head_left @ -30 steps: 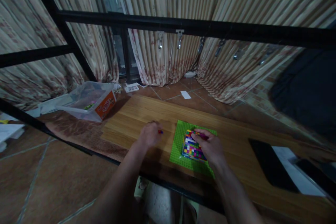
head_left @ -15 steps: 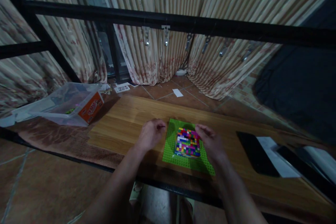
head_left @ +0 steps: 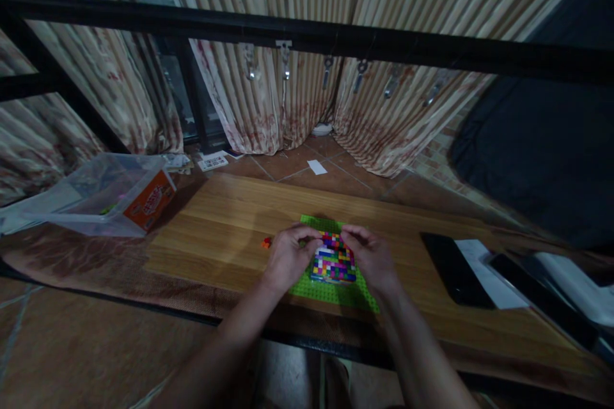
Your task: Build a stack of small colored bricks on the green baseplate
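Observation:
A block of many-coloured toy bricks (head_left: pixel 334 263) stands on a green studded baseplate (head_left: pixel 330 294) on the wooden board. My left hand (head_left: pixel 290 252) is at the block's far left corner, thumb and fingers pinched together; anything between them is too small or hidden to make out. At the far right corner, my right hand (head_left: pixel 368 254) has its fingertips closed against the top of the bricks, and I cannot tell whether a brick is in them. Left of my left hand, a few loose orange-red bricks (head_left: pixel 266 243) lie on the wood.
A clear plastic bin (head_left: pixel 110 195) with an orange label and some bricks inside stands at the left. On the right lie a black flat slab (head_left: pixel 455 268) and a white sheet (head_left: pixel 489 271). A black metal bar (head_left: pixel 307 35) with hanging clips crosses beyond the wooden board (head_left: pixel 225 204).
My left hand has moved right, from beside the baseplate onto the block's corner. The loose orange-red bricks have come into sight. My right hand stays near the block; the view has shifted slightly.

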A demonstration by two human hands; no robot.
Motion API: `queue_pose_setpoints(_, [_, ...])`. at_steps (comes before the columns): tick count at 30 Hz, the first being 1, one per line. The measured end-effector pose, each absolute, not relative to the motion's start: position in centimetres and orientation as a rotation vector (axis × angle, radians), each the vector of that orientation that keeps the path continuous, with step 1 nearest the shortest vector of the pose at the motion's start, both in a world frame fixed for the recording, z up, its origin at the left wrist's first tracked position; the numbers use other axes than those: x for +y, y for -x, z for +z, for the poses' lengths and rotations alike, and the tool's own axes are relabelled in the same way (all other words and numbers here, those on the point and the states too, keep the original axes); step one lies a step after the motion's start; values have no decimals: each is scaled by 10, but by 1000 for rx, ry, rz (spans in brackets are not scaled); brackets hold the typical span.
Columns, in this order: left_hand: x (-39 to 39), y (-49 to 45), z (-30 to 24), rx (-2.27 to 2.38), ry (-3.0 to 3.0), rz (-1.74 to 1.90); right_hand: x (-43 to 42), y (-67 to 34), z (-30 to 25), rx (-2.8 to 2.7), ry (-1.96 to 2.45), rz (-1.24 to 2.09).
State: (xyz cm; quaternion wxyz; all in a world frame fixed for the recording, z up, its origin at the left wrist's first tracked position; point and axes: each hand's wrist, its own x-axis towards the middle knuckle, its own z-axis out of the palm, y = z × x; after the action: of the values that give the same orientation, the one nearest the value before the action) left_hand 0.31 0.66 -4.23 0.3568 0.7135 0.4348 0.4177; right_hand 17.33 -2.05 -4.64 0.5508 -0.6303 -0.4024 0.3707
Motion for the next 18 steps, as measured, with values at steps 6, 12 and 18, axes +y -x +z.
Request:
queue_pose_setpoints(6, [9,-13,-54,1128,-1699,1107,-21,-172,-45,-936,1496,882])
queue_pose_setpoints(12, [9,-14,-56,1160,-1662,1099,-22,-172,-45,-973,1512,873])
queue_pose_setpoints(18, [9,-14,-60,1151,-1654,1091,-22,-164,-43,-1103,1589,746])
